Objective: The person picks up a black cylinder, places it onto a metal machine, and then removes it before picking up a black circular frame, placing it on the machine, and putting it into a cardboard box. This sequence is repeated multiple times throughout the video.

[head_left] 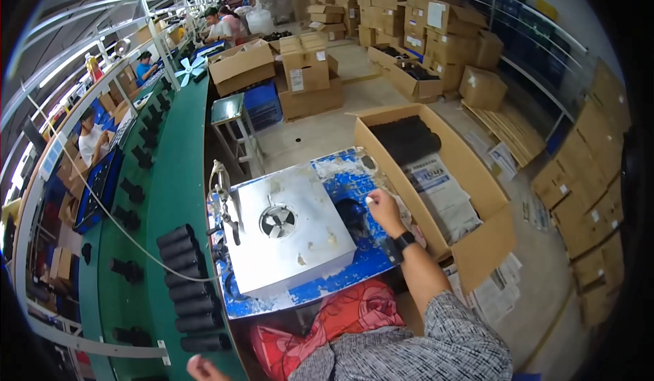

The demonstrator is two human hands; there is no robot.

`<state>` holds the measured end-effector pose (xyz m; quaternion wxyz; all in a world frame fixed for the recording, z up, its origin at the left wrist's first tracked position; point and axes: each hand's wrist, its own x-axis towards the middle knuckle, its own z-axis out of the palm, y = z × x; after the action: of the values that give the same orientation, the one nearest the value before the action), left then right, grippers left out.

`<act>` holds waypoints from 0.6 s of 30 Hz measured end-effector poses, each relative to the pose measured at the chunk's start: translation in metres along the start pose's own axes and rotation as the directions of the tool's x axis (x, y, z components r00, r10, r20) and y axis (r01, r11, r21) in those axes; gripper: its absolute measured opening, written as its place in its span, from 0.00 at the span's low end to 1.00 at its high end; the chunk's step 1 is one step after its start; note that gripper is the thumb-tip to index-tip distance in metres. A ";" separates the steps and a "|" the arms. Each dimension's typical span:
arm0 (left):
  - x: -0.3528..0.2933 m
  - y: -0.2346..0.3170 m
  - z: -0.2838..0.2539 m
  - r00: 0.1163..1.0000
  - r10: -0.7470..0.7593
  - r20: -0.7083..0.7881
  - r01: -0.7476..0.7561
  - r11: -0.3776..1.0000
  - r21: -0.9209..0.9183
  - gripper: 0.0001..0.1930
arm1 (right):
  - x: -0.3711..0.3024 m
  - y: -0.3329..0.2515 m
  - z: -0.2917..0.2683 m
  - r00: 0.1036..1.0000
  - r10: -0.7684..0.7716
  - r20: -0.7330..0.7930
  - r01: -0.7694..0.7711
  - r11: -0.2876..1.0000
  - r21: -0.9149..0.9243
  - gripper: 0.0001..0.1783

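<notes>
My right hand [385, 212], with a dark band on the wrist, hovers over the right side of a chipped blue worktable [300, 298]. Its fingers are curled closed; a small white patch shows at the fingertips, too small to name. Beside it on the table is a dark round dish-like thing [351, 212]. To its left sits a silvery metal box [310, 245] with a round spoked opening in its top. A metal lever clamp [221, 194] stands at the box's left edge. My left hand [204, 369] shows only partly at the lower edge, near a row of black cylinders [194, 289].
A green conveyor [167, 149] runs along the left, carrying black stand-like parts [133, 190]. An open carton [470, 183] with black cylinders [405, 139] and newspaper stands right of the table. Stacked cartons [449, 47] fill the back right. Other people [92, 139] sit beyond the conveyor.
</notes>
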<state>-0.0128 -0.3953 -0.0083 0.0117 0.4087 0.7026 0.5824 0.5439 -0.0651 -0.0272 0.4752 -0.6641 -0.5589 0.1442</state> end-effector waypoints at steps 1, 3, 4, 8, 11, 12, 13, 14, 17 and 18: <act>-0.012 -0.001 0.013 0.990 -0.076 0.117 0.091 0.988 -0.128 0.11 | 0.009 0.010 0.011 0.996 0.055 0.071 -0.048 0.994 -0.097 0.12; -0.028 0.085 0.087 0.971 0.157 0.182 -0.128 0.979 -0.160 0.05 | 0.026 0.034 0.012 0.987 0.118 0.106 -0.094 0.973 -0.212 0.15; -0.031 0.109 0.102 0.940 0.152 0.305 -0.098 0.978 -0.184 0.05 | 0.028 0.043 0.020 0.979 0.148 0.143 -0.105 0.956 -0.274 0.15; -0.039 0.180 0.132 0.736 0.166 0.656 -0.036 0.978 -0.207 0.07 | 0.023 0.053 0.016 0.974 0.166 0.156 -0.098 0.923 -0.371 0.13; -0.037 0.179 0.123 0.590 -0.002 0.807 0.202 0.969 -0.145 0.15 | 0.024 0.015 -0.027 0.993 -0.080 0.082 0.088 0.991 -0.104 0.06; -0.033 0.181 0.128 0.475 -0.080 0.876 0.321 0.943 -0.088 0.19 | 0.023 -0.017 -0.049 0.969 -0.239 0.055 0.242 0.968 -0.058 0.08; -0.031 0.185 0.139 0.494 -0.065 0.867 0.308 0.946 -0.104 0.19 | 0.021 -0.053 -0.071 0.920 -0.392 0.020 0.393 0.920 -0.018 0.09; -0.035 0.196 0.149 0.482 -0.066 0.874 0.414 0.896 -0.161 0.16 | 0.015 -0.095 -0.095 0.838 -0.541 0.076 0.540 0.841 0.031 0.09; -0.046 0.225 0.168 0.451 -0.083 0.889 0.614 0.751 -0.241 0.09 | -0.017 -0.162 -0.099 0.488 -0.846 0.214 0.844 0.520 0.131 0.07; -0.044 0.233 0.177 0.393 -0.042 0.919 0.617 0.752 -0.229 0.11 | -0.037 -0.184 -0.100 0.408 -0.861 0.304 0.872 0.466 0.148 0.07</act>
<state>0.2340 -0.2805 0.1075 0.6048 0.4669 0.4672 0.4450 0.4923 -0.1588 0.1560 0.3664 -0.2520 -0.8955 -0.0203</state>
